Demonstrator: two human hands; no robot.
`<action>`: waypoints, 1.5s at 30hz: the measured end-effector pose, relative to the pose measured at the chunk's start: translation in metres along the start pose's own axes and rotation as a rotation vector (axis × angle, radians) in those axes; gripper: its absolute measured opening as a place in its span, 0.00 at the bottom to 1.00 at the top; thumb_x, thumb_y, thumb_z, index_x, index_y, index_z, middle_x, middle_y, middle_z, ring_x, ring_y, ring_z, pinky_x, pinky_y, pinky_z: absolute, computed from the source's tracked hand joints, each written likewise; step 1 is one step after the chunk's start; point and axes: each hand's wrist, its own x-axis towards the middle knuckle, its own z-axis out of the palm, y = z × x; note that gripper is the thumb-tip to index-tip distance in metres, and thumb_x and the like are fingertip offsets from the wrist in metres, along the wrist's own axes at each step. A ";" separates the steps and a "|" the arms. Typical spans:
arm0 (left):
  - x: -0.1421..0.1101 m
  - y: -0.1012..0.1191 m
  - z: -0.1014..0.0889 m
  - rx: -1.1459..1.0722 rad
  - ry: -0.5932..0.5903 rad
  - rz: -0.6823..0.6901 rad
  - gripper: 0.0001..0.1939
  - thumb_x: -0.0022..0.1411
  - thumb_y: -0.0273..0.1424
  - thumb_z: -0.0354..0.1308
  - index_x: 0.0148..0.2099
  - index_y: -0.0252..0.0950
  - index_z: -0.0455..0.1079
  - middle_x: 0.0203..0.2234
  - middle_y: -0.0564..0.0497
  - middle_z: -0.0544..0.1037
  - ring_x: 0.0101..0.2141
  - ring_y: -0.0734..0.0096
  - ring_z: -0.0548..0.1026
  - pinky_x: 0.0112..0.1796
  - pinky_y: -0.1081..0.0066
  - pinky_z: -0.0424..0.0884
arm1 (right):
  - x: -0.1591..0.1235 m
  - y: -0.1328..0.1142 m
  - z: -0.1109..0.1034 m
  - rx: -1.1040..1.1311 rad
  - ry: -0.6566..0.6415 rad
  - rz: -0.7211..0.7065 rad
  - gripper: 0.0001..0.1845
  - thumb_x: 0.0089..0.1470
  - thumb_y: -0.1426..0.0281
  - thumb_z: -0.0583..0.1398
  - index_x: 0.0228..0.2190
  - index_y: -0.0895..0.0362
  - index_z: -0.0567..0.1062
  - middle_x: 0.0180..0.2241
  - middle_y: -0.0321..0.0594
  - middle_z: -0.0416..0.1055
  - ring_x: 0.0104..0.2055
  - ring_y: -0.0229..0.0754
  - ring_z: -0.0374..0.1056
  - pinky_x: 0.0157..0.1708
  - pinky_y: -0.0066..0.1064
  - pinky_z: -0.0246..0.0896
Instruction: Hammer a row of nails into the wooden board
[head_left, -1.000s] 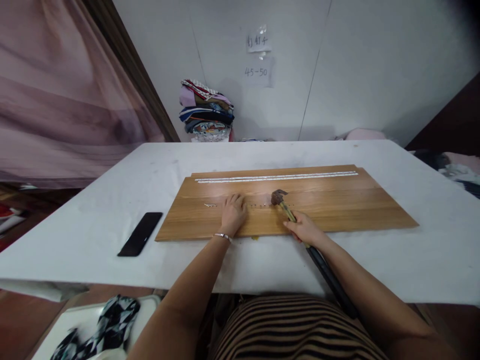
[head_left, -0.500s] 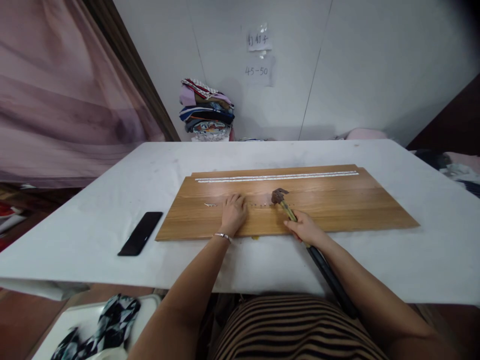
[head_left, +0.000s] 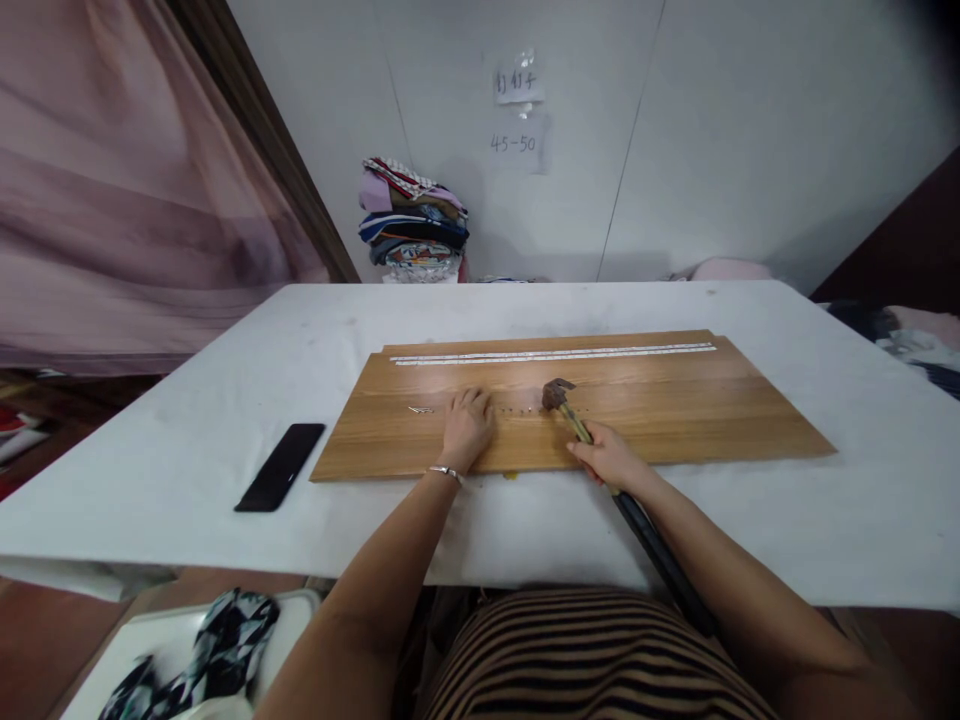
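Observation:
A wooden board [head_left: 675, 410] lies flat on the white table, two pale strips [head_left: 555, 354] running along its far side. My right hand [head_left: 609, 455] is wrapped around the handle of a claw hammer [head_left: 581, 428]. The hammer's rusty head is over the board's middle, beside a row of nails [head_left: 521, 410]; whether it touches the wood I cannot tell. My left hand [head_left: 469, 428] rests flat on the board, fingers stretched out, left of that row. A few loose nails [head_left: 421, 410] lie to the left of my left hand.
On the white table [head_left: 225, 400] a black phone-like slab [head_left: 281, 467] lies left of the board. Folded clothes [head_left: 414, 220] are stacked at the back against the wall. A white stool or chair seat [head_left: 161, 640] with patterned cloth stands below the table at the left.

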 end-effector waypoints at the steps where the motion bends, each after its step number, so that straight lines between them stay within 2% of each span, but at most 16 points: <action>1: 0.000 0.000 0.000 0.003 0.002 0.004 0.12 0.65 0.28 0.52 0.46 0.40 0.75 0.51 0.44 0.78 0.54 0.55 0.71 0.56 0.54 0.66 | 0.000 0.000 0.000 0.001 -0.001 -0.003 0.09 0.57 0.73 0.59 0.29 0.53 0.62 0.09 0.23 0.57 0.10 0.33 0.53 0.13 0.23 0.46; 25: 0.000 0.007 -0.008 0.023 -0.062 -0.031 0.13 0.67 0.28 0.50 0.47 0.38 0.76 0.53 0.43 0.77 0.56 0.55 0.70 0.58 0.56 0.64 | -0.001 -0.002 0.001 -0.017 0.003 -0.004 0.10 0.59 0.75 0.56 0.29 0.52 0.60 0.09 0.22 0.57 0.11 0.33 0.53 0.13 0.24 0.46; 45: 0.000 0.005 -0.005 0.002 -0.029 -0.029 0.13 0.66 0.27 0.51 0.46 0.39 0.76 0.52 0.43 0.78 0.55 0.56 0.71 0.57 0.55 0.64 | -0.002 -0.002 0.001 0.005 0.007 0.009 0.08 0.58 0.75 0.58 0.30 0.53 0.63 0.09 0.22 0.57 0.10 0.33 0.53 0.13 0.22 0.46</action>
